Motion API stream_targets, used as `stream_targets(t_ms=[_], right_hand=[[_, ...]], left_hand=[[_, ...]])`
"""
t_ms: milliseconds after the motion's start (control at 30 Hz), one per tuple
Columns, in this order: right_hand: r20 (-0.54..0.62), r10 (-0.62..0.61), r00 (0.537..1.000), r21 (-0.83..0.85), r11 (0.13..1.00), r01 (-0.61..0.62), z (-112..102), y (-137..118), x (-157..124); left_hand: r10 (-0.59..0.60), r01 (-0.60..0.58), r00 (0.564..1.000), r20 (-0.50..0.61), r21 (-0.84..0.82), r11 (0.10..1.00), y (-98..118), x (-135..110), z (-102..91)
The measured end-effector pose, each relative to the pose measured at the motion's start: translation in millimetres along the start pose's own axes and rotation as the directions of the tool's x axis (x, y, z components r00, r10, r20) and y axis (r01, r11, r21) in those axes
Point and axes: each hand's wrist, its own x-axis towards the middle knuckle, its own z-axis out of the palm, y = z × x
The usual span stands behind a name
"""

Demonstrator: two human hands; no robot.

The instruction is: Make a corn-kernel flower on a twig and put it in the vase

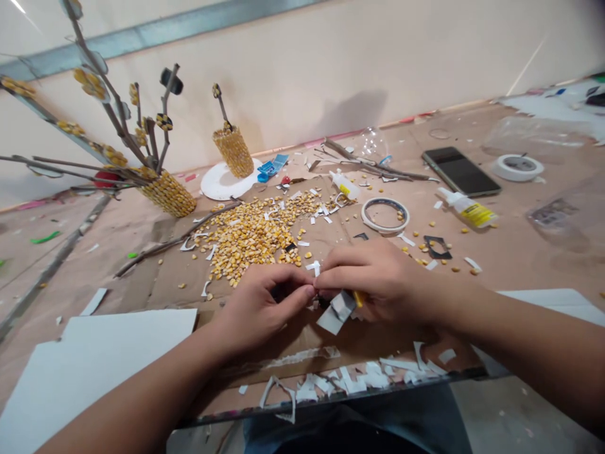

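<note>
My left hand and my right hand meet over the brown cardboard, fingertips pinched together. Whatever small piece the left fingers grip is hidden; something dark shows just below. A folded white-grey strip with a yellow part beside it sticks out under my right hand, apparently held in its curled fingers. Just beyond my hands spreads a pile of corn kernels. White paper scraps lie along the table's near edge.
Kernel-covered cups hold twigs: one large, one small by a white disc. Around the right lie glue bottles, a tape roll, a phone and dry twigs. White card lies left.
</note>
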Motion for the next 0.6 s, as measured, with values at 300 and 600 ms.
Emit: stream_targets(t_ms=[300, 600], right_hand=[[-0.066, 0.006, 0.998, -0.096, 0.995, -0.012, 8, -4, 1], [-0.061, 0.107, 0.992, -0.034, 0.993, -0.109, -2, -8, 4]], left_hand=[[0.000, -0.001, 1.000, -0.012, -0.064, 0.998, 0, -2, 3.6], [0.095, -0.093, 0.995, -0.015, 0.132, 0.987, 0, -3, 2.2]])
